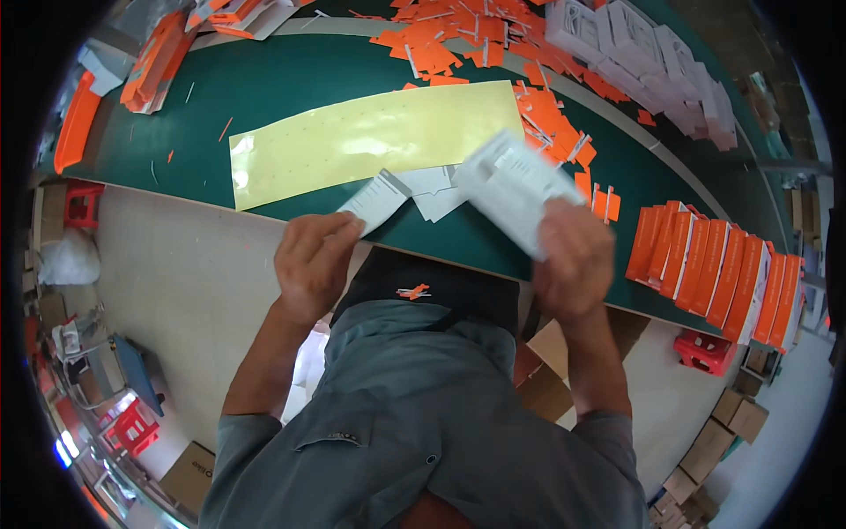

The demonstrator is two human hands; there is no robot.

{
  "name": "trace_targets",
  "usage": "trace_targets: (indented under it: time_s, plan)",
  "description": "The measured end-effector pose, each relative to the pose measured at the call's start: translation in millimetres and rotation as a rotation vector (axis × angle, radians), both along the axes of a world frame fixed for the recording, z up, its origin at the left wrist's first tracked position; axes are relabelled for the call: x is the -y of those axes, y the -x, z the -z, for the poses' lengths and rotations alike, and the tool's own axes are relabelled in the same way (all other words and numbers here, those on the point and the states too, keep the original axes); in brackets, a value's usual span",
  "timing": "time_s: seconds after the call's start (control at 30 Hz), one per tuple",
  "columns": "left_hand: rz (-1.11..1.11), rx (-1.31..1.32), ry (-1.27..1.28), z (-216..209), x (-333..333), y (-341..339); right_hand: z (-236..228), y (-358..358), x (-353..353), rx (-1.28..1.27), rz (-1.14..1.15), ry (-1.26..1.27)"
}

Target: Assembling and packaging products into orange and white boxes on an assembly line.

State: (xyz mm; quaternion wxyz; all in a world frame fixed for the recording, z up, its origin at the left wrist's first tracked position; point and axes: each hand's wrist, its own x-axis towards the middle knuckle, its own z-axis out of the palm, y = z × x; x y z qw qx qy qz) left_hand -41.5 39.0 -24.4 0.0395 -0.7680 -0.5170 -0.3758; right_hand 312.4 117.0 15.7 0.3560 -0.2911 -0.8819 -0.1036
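Note:
My left hand (313,260) pinches a folded white paper leaflet (377,201) with small print, just over the table's near edge. In my right hand (573,256), blurred by motion, is a white tray-like package (515,185), tilted, its contents too smeared to make out. Between the two hands, more white leaflets (436,201) lie on the green table, partly beneath the package. A long glossy yellow sheet (361,141) with rows of small marks stretches across the table beyond both hands.
Orange and white boxes (696,264) stand in a row at the right. Small orange cards (432,48) are heaped at the back, beside stacked white trays (643,62). Orange packaging (159,66) sits at the far left. Red stools (705,351) and cartons stand below the table.

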Motion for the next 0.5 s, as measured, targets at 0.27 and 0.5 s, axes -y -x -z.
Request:
trace_targets:
  time_s: [0.27,0.5]
  plan:
    - [-0.016,0.087,-0.155,-27,-13,-32,45,6,48,0.172,-0.045,0.275]
    - [0.025,0.024,-0.176,-27,-16,-74,54,6,59,0.071,0.152,0.347]
